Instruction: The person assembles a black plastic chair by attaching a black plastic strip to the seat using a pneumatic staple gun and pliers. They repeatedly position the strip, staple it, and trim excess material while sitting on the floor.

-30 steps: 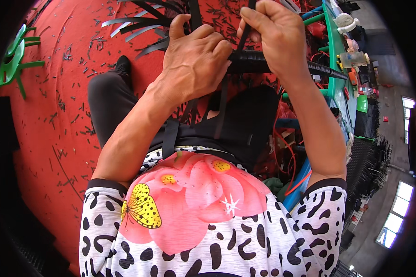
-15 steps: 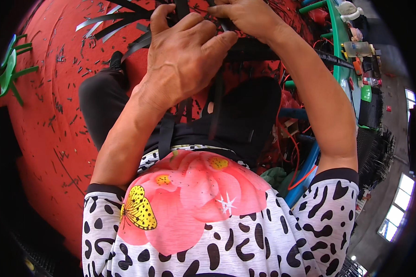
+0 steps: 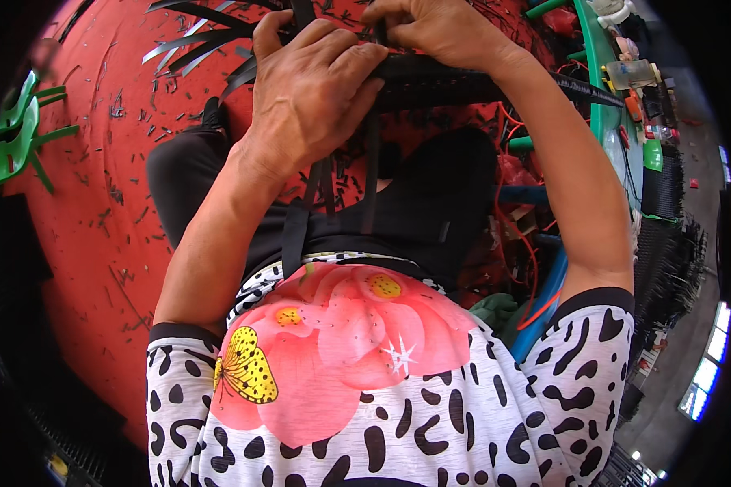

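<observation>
Since half a second earlier, I saw the left hand shift slightly lower, its grip clamped on the black woven strips above the lap; the right hand pinched them too. Below lay a red floor littered with black offcuts, a green chair at left.

Short-sleeved white top with black blotch print; black sleeve cuffs. Large pink flower motif at centre, yellow butterfly at 9 o'clock of it. Black trousers. Forearms bare.
</observation>
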{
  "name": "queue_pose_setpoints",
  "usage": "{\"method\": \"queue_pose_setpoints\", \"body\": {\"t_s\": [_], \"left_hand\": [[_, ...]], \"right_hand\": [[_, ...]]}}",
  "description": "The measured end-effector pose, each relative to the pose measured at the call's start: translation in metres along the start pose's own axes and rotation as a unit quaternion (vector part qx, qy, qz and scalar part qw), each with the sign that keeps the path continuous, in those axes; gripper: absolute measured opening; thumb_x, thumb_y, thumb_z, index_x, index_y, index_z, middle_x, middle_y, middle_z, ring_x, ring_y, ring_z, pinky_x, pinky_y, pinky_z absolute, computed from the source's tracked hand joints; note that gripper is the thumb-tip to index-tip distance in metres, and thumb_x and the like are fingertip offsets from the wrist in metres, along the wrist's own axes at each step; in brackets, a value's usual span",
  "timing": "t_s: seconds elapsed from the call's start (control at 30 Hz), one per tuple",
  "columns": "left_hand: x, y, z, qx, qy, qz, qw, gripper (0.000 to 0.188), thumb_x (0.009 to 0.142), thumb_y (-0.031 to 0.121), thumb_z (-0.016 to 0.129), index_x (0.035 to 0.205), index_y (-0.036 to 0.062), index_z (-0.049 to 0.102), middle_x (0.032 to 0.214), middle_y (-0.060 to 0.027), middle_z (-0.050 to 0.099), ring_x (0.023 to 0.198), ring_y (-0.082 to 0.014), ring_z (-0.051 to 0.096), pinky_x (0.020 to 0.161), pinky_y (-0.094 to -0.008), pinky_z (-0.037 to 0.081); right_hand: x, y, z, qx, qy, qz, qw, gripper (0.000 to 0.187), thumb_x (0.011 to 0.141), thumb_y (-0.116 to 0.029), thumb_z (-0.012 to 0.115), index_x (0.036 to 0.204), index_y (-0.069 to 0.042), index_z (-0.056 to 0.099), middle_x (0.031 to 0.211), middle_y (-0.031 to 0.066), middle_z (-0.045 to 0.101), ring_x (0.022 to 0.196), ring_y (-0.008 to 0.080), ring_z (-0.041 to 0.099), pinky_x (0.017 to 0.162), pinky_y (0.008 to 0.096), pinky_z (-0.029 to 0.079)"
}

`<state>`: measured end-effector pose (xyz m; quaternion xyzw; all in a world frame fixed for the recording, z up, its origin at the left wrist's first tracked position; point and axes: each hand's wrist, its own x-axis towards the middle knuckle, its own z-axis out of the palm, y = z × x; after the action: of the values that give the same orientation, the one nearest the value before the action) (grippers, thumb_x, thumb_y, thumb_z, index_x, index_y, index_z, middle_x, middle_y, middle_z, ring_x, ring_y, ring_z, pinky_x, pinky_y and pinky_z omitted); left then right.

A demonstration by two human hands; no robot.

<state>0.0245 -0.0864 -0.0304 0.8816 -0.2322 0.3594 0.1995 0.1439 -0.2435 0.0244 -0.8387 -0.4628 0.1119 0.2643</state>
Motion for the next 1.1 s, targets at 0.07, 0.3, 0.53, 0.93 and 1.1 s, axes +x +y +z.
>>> {"method": "queue_pose_setpoints", "body": {"t_s": [0.07, 0.3, 0.53, 0.93, 1.1], "left_hand": [[0.000, 0.002, -0.001, -0.001, -0.007, 0.004, 1.000, 0.031, 0.073, 0.014, 0.071, 0.103, 0.0079, 0.065, 0.085, -0.0042, 0.060, 0.086, -0.0215, 0.058, 0.095, -0.0444, 0.029], [-0.001, 0.002, -0.002, 0.000, -0.014, 0.003, 1.000, 0.032, 0.072, 0.013, 0.071, 0.103, 0.0068, 0.065, 0.085, -0.0045, 0.061, 0.086, -0.0219, 0.058, 0.093, -0.0433, 0.030], [0.004, 0.000, -0.009, 0.003, -0.043, 0.028, 0.999, 0.034, 0.071, 0.012, 0.072, 0.104, 0.0066, 0.065, 0.086, -0.0045, 0.061, 0.086, -0.0219, 0.058, 0.091, -0.0413, 0.030], [0.007, -0.010, -0.019, -0.075, -0.114, 0.043, 0.990, 0.047, 0.071, 0.012, 0.068, 0.116, 0.0017, 0.058, 0.080, -0.0080, 0.053, 0.080, -0.0274, 0.052, 0.085, -0.0484, 0.029], [0.007, -0.016, -0.015, -0.097, -0.073, 0.079, 0.989, 0.043, 0.068, 0.011, 0.069, 0.110, 0.0031, 0.062, 0.076, -0.0069, 0.051, 0.078, -0.0259, 0.050, 0.082, -0.0465, 0.028]], "right_hand": [[0.000, 0.018, 0.005, -0.136, 0.042, -0.135, 0.981, 0.021, 0.074, -0.003, 0.057, 0.091, -0.001, 0.069, 0.081, 0.0181, 0.065, 0.073, 0.0300, 0.064, 0.068, 0.0359, 0.052], [0.009, 0.009, 0.012, -0.051, 0.057, -0.074, 0.994, 0.017, 0.074, -0.003, 0.055, 0.084, 0.000, 0.069, 0.078, 0.0172, 0.066, 0.066, 0.0278, 0.063, 0.064, 0.0352, 0.052], [0.014, 0.013, 0.014, 0.341, -0.054, 0.163, 0.924, 0.019, 0.074, 0.006, 0.054, 0.091, 0.004, 0.063, 0.074, 0.0101, 0.063, 0.062, 0.0175, 0.059, 0.056, 0.0294, 0.048], [0.024, 0.022, 0.014, 0.282, -0.182, 0.223, 0.915, 0.017, 0.076, 0.001, 0.056, 0.089, 0.001, 0.066, 0.073, 0.0048, 0.062, 0.061, 0.0141, 0.055, 0.054, 0.0277, 0.044], [0.024, 0.019, 0.010, 0.248, -0.247, 0.207, 0.914, 0.020, 0.075, 0.001, 0.056, 0.090, 0.001, 0.067, 0.076, 0.0035, 0.063, 0.068, 0.0150, 0.057, 0.061, 0.0302, 0.047]]}}
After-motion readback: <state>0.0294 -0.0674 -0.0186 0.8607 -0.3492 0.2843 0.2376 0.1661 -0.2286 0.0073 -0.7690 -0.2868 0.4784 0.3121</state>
